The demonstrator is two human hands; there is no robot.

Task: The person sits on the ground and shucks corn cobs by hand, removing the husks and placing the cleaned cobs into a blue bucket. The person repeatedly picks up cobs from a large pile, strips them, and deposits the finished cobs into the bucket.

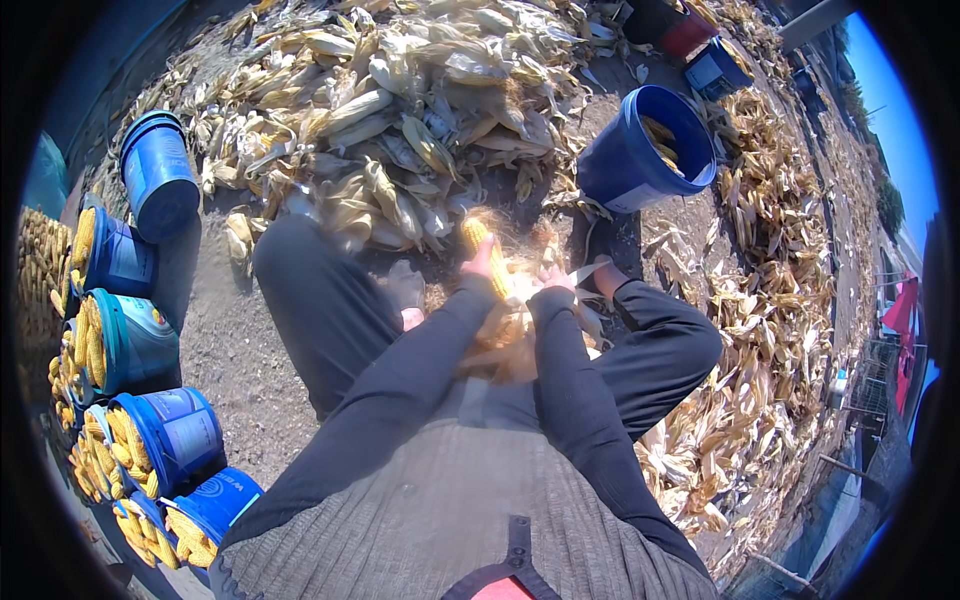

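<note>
In front of my lap, my left hand (480, 262) is closed around a yellow corn cob (475, 232), which is bare of husk toward its tip. Pale husk leaves (521, 281) hang from its lower end. Close by on the right, my right hand (556, 277) grips some of these leaves, pulled away from the cob. Loose silk and husk (495, 337) lie between my forearms. Beyond my hands rises a large heap of corn ears in dry husks (420, 112).
An upright-tilted blue bucket (611, 161) with a few cobs stands ahead right. Another blue bucket (161, 172) stands ahead left. Several buckets full of bare cobs, including a green one (139, 345), line my left. Stripped husks (772, 322) cover the ground at right.
</note>
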